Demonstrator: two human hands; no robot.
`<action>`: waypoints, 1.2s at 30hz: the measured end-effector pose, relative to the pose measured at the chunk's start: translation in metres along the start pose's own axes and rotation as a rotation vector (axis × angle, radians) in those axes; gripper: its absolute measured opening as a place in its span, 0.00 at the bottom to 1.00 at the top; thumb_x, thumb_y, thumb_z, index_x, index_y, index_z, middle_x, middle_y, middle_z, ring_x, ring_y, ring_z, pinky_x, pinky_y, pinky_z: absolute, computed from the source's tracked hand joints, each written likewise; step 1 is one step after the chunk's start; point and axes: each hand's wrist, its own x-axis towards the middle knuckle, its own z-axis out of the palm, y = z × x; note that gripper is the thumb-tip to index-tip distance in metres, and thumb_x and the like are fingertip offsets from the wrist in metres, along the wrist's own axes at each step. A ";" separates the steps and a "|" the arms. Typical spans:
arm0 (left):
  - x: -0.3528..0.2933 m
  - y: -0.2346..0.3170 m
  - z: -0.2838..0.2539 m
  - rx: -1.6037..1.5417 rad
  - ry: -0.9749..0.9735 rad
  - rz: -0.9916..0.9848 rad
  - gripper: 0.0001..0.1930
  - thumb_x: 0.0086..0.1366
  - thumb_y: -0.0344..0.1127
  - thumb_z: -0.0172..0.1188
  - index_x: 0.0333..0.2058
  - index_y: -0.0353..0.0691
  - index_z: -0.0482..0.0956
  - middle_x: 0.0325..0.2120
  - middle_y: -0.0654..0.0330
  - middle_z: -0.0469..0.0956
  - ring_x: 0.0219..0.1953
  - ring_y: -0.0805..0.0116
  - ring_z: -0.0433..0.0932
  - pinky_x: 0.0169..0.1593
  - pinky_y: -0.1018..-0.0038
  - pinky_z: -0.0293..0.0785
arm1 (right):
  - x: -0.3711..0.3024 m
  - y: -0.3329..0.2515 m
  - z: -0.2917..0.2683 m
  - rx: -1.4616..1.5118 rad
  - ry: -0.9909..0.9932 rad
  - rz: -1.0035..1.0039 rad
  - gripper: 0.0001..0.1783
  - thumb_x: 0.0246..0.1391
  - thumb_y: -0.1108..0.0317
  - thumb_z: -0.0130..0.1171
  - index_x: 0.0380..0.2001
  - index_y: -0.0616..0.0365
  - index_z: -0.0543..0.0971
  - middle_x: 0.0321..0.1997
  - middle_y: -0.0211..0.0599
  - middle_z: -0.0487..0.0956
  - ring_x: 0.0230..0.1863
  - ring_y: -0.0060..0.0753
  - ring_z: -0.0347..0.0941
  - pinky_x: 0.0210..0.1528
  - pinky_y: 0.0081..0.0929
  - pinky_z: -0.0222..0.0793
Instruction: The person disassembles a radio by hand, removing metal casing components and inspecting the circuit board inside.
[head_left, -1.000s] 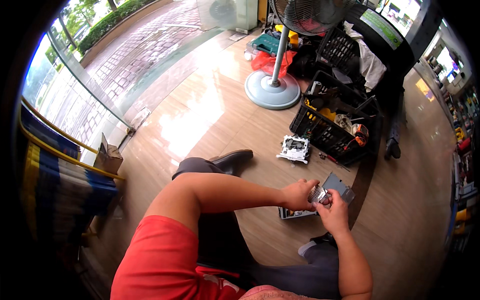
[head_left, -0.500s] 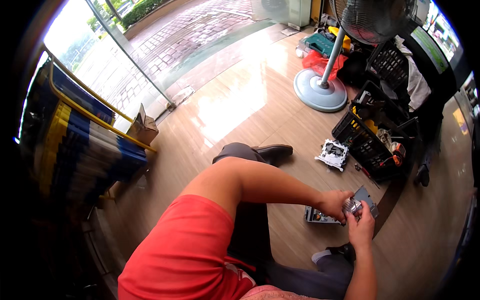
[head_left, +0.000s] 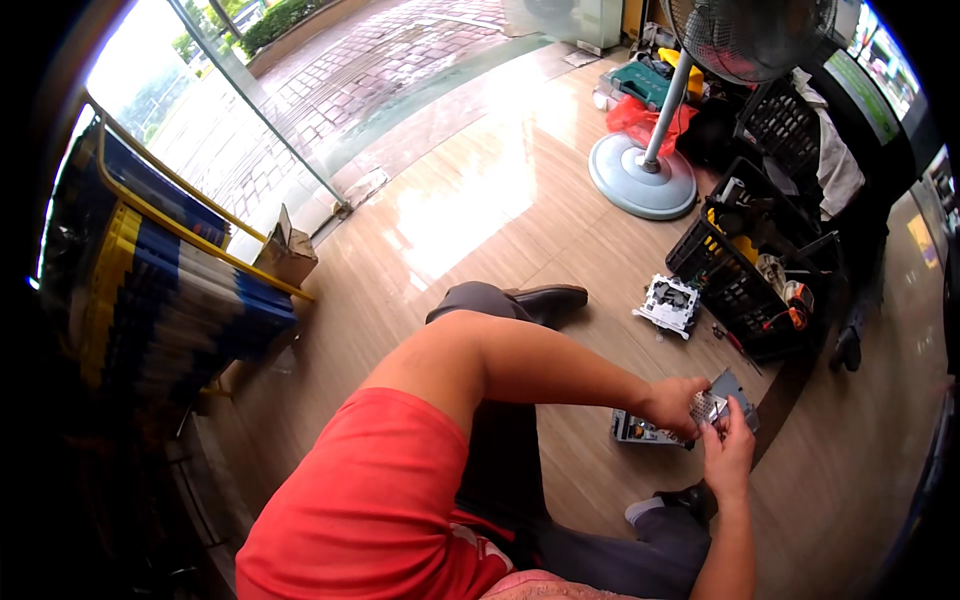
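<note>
My left hand [head_left: 676, 404] is closed around a silvery perforated metal piece [head_left: 708, 406]. From the near side, the fingers of my right hand [head_left: 728, 452] pinch the same piece. A flat grey metal panel [head_left: 733, 386] shows just beyond the fingers; whether it is joined to the perforated piece I cannot tell. Under my left wrist, on the floor, lies an opened metal case [head_left: 636, 428] with circuit parts inside, partly hidden by that hand. Farther off sits a white-framed mechanism [head_left: 668, 306] with grey parts.
A red-handled screwdriver [head_left: 735, 342] lies beside a black plastic crate [head_left: 735, 285] of tools and cables. Behind these stand a fan's round base [head_left: 640, 190], a red plastic bag [head_left: 650, 122] and a green case [head_left: 640, 84]. At the left are a yellow-framed rack [head_left: 150, 245] and a cardboard box [head_left: 287, 255].
Both hands and the metal piece have shifted very slightly to the right in the picture. The grip looks the same, and the things on the floor stay in place.
</note>
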 end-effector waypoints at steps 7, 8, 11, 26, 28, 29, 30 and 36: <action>0.000 0.004 -0.002 0.022 -0.051 -0.023 0.47 0.48 0.44 0.74 0.62 0.29 0.60 0.51 0.35 0.75 0.55 0.44 0.75 0.57 0.63 0.72 | 0.000 0.011 0.003 0.209 0.010 0.104 0.29 0.54 0.76 0.60 0.59 0.75 0.68 0.29 0.41 0.81 0.30 0.26 0.77 0.36 0.26 0.72; 0.001 0.001 -0.001 0.021 -0.051 -0.013 0.47 0.47 0.43 0.74 0.63 0.29 0.60 0.51 0.35 0.74 0.55 0.44 0.75 0.57 0.63 0.72 | 0.000 0.013 0.003 0.202 0.014 0.116 0.29 0.54 0.77 0.59 0.59 0.75 0.67 0.30 0.41 0.82 0.31 0.25 0.77 0.37 0.25 0.72; 0.003 -0.001 -0.001 0.020 -0.053 0.010 0.48 0.47 0.42 0.75 0.63 0.28 0.60 0.51 0.35 0.74 0.55 0.44 0.75 0.58 0.63 0.72 | 0.000 0.018 0.005 0.270 0.037 0.144 0.29 0.54 0.78 0.59 0.59 0.75 0.67 0.31 0.39 0.81 0.32 0.23 0.76 0.37 0.25 0.72; 0.001 -0.002 0.000 0.075 0.030 -0.029 0.54 0.48 0.43 0.75 0.67 0.33 0.50 0.48 0.38 0.77 0.51 0.46 0.78 0.53 0.63 0.75 | 0.004 0.023 -0.006 0.215 0.102 0.123 0.28 0.56 0.83 0.54 0.61 0.71 0.66 0.34 0.33 0.79 0.34 0.18 0.73 0.37 0.19 0.70; -0.001 -0.001 -0.001 0.061 0.015 -0.060 0.44 0.53 0.46 0.72 0.63 0.33 0.60 0.45 0.38 0.79 0.48 0.47 0.80 0.50 0.62 0.76 | 0.004 0.026 -0.005 0.222 0.117 0.125 0.27 0.55 0.81 0.55 0.60 0.69 0.68 0.32 0.36 0.80 0.32 0.21 0.74 0.37 0.23 0.70; 0.003 -0.007 0.002 0.061 0.010 -0.057 0.44 0.53 0.46 0.72 0.63 0.33 0.60 0.45 0.38 0.79 0.48 0.47 0.80 0.50 0.62 0.76 | 0.005 0.028 -0.005 0.234 0.129 0.124 0.27 0.54 0.79 0.57 0.59 0.67 0.69 0.30 0.39 0.80 0.31 0.24 0.75 0.37 0.26 0.71; 0.006 -0.017 0.004 0.052 0.053 -0.035 0.39 0.55 0.45 0.70 0.60 0.32 0.64 0.44 0.39 0.79 0.47 0.47 0.80 0.50 0.62 0.76 | 0.005 0.028 -0.005 0.232 0.132 0.128 0.27 0.54 0.79 0.57 0.59 0.67 0.69 0.30 0.39 0.80 0.31 0.24 0.75 0.37 0.26 0.71; 0.007 -0.005 -0.002 -0.166 0.035 -0.160 0.19 0.67 0.42 0.59 0.45 0.30 0.73 0.31 0.52 0.83 0.23 0.67 0.81 0.27 0.68 0.78 | 0.005 0.025 -0.008 0.150 0.138 0.122 0.26 0.55 0.78 0.57 0.59 0.66 0.70 0.27 0.38 0.79 0.28 0.26 0.74 0.35 0.27 0.71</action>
